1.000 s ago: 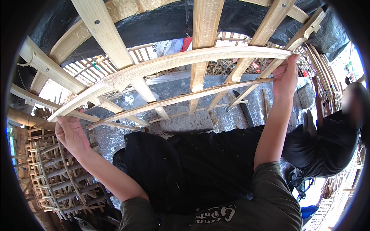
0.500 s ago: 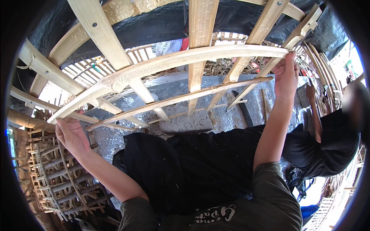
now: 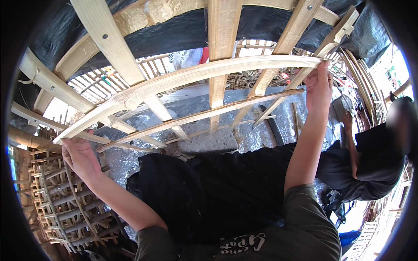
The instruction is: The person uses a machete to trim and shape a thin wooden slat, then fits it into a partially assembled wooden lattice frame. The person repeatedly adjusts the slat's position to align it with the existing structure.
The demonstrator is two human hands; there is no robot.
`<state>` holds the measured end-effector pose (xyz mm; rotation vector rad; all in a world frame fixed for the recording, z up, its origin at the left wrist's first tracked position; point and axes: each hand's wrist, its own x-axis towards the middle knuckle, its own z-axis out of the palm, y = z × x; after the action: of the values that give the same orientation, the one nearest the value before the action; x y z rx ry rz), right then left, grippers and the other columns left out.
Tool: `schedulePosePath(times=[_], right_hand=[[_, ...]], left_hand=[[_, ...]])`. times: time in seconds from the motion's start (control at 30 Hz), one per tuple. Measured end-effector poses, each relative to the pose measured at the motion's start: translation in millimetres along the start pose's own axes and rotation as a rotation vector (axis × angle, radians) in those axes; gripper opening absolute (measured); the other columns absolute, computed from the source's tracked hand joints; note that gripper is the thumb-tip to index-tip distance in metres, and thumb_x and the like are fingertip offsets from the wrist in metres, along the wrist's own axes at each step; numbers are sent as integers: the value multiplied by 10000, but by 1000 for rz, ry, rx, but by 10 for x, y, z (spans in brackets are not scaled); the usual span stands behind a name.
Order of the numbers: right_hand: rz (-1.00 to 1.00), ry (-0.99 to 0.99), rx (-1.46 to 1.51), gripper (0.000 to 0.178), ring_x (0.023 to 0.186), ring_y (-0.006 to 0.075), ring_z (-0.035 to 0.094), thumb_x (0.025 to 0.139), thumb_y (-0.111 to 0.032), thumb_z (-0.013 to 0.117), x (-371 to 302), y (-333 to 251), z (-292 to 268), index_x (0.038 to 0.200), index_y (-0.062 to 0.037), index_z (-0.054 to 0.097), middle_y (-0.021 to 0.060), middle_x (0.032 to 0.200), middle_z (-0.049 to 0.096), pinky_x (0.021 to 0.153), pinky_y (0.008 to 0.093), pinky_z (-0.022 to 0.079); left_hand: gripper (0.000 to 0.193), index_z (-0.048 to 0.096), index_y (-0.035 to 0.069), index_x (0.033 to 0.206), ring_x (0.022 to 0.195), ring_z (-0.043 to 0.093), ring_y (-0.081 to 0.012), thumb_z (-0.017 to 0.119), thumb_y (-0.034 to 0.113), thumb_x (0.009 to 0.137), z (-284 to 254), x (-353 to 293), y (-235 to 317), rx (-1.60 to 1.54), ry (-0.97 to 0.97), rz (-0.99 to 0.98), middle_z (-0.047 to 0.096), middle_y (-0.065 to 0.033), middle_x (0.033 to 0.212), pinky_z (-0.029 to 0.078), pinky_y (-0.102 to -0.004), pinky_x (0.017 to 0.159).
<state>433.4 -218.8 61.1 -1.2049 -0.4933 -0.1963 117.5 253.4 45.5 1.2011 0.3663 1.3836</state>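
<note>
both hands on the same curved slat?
Yes: the left hand grips one end of the long curved slat and the right hand grips the other.

one package was seen: a whitish plastic sack [image 3: 185,58] with dark print on its face, lying behind the wooden slat frame [image 3: 217,69], above the middle of the view. it was glimpsed only through the gap between two upright slats, so its full outline could not be made out. a red patch [image 3: 204,55] was pressed against its right side; what it belonged to could not be told. no signs, separate labels or screens were found elsewhere in the view.
</note>
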Motion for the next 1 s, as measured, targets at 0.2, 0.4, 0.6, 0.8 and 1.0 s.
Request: schedulePosePath(times=[0.2,0.4,0.6,0.8,1.0], right_hand=[[6,52,-3,463,827,231,731,1050,-412,573,21,15,44,1037,39,677,140,918,736,837,380,572],[2,132,-19,485,874,241,718,1062,-415,539,25,68,-62,1204,48,569,134,1013,693,833,403,596],[15,84,-23,425,854,238,715,1057,-399,557,45,114,-138,1133,18,575,132,992,697,848,421,588],[43,138,0,358,800,201,694,1087,-351,501,29,92,-69,1164,-17,605,74,886,691,845,391,586],[36,125,-17,436,810,255,717,1071,-396,533,21,20,-1,777,-75,545,93,821,671,815,409,563]], left_hand=[[325,671,17,1039,979,728,-239,549,316,1068,-192,72,-58,-72,-162,29,739,-134,1017,590,-527,911],[336,689,-3,1057,889,747,-265,553,304,1067,-171,68,-123,-83,-250,19,739,-129,1024,619,-515,867],[334,684,-4,1041,899,743,-253,559,305,1066,-126,17,-77,-74,-290,45,736,-127,1001,620,-487,838],[325,683,2,1035,899,744,-255,558,301,1068,-67,-7,-45,-91,-308,33,737,-124,996,619,-481,839],[330,688,0,1063,902,745,-251,558,304,1068,-108,0,-79,-110,-289,21,739,-125,1006,615,-492,856]])
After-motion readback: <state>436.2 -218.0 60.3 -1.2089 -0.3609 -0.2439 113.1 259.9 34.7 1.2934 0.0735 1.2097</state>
